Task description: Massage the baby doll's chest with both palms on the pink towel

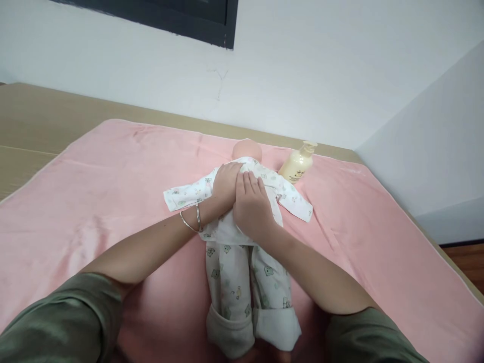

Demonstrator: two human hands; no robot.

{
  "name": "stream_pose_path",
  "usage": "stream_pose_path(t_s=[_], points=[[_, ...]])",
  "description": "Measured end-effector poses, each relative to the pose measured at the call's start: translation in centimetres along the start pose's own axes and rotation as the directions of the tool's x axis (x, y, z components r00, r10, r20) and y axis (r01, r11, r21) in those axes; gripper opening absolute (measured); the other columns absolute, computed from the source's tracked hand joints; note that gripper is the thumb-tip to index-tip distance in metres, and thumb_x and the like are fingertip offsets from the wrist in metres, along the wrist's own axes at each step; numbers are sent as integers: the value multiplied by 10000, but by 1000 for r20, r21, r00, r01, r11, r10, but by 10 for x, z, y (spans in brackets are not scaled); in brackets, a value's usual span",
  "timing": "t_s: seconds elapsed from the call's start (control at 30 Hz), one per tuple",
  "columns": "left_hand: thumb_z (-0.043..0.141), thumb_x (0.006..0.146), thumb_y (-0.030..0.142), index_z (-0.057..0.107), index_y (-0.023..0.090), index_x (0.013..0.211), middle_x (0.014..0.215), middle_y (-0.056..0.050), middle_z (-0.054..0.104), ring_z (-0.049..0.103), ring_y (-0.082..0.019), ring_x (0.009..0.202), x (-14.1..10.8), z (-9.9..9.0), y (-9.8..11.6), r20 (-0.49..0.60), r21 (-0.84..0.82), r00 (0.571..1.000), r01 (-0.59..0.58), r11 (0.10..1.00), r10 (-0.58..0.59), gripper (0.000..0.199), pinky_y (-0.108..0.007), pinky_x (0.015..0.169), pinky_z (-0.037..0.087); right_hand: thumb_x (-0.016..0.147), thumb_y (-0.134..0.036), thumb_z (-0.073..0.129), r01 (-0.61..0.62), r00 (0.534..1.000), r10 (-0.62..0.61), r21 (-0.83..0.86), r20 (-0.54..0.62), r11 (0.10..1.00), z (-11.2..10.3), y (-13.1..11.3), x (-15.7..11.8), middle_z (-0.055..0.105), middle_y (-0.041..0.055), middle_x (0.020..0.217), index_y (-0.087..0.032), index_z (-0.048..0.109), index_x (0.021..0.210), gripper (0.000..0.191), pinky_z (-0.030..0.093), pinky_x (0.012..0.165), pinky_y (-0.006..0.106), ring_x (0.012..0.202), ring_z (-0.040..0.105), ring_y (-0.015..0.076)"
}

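A baby doll (230, 229) lies stretched out in the middle, its smooth bald head (246, 149) away from me. It wears a white printed top (291, 196) and matching trousers (234, 282) with turned-up cuffs. My left hand (226, 185) rests flat on the upper body, with a silver bangle (198, 218) at the wrist. Close against it, my right hand (252, 201) also lies flat on the top, fingers stretched out and together. Neither hand grips anything. The doll's face is not visible, and its hands are hidden in the sleeves.
A cream pump bottle (298, 164) leans to the right of the doll's head. Under everything spreads a pink sheet (124, 171) on a tan surface (45, 113). A white wall (295, 75) with a dark frame (212, 30) rises behind, and another wall stands at the right.
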State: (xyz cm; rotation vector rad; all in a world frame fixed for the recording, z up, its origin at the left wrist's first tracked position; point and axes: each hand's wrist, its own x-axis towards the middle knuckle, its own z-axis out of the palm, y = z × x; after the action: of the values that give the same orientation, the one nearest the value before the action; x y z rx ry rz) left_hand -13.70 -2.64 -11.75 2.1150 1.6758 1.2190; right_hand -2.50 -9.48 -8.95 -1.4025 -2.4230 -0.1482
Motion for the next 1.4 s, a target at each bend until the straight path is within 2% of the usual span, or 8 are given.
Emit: stream_pose_path(t_s=[0.1,0.3,0.43,0.63,0.87,1.07,1.17,1.4], points=[[399,975,229,659,165,966,1066,-177,731,669,-338,1067,-2,-2,8,44,98,999,-5,995,0,268,-515,1031,496,899,-74,348,8,999,-14,138,43,990,0,18,14,468,203,1593,-5,424,1538,648,264,1290,571,1540,365,328],[356,980,205,507,49,1420,1530,-221,531,431,-381,1477,-33,-3,36,22,257,999,-38,966,33,491,-578,1231,313,978,-218,324,-157,988,151,323,46,933,4,73,48,412,165,1639,-75,515,1497,571,294,1276,556,1550,343,328],[363,975,235,542,66,1378,1495,-217,565,480,-370,1433,-27,-8,34,49,247,998,22,969,-35,473,-572,1205,355,995,-201,309,-165,986,164,178,20,970,5,59,35,498,233,1561,-6,501,1481,557,347,1233,593,1481,439,377],[309,989,238,649,134,1030,1125,-171,727,656,-308,1110,-1,-23,23,134,180,981,113,977,-138,357,-475,1048,495,1001,-156,308,57,997,-58,-13,-45,998,3,27,9,546,234,1520,13,508,1473,539,290,1272,574,1496,419,381],[357,994,257,546,55,1343,1452,-241,566,489,-395,1383,-30,-16,42,119,342,992,-82,936,43,445,-542,1132,396,1017,-329,338,-293,947,272,118,169,949,-5,68,44,376,298,1618,76,361,1536,658,328,1251,532,1529,358,399],[332,979,251,636,108,1137,1248,-199,697,621,-339,1206,-4,-26,28,178,258,974,93,962,-142,370,-480,1048,471,1033,-307,343,-180,979,181,-16,97,983,-5,38,24,404,359,1571,116,355,1520,646,297,1250,560,1508,378,430],[301,983,235,635,121,1146,1235,-192,704,628,-332,1201,-2,-28,26,171,263,978,75,962,-123,389,-481,1048,471,1034,-284,333,-158,984,159,-26,81,987,-6,29,19,401,344,1581,104,360,1527,628,281,1260,537,1513,368,426],[333,976,219,498,58,1424,1543,-217,516,419,-397,1475,-37,-16,47,144,346,990,-54,937,4,504,-600,1188,338,1029,-361,345,-264,961,251,117,114,957,-6,66,43,518,253,1535,21,477,1473,600,344,1229,488,1449,469,357]])
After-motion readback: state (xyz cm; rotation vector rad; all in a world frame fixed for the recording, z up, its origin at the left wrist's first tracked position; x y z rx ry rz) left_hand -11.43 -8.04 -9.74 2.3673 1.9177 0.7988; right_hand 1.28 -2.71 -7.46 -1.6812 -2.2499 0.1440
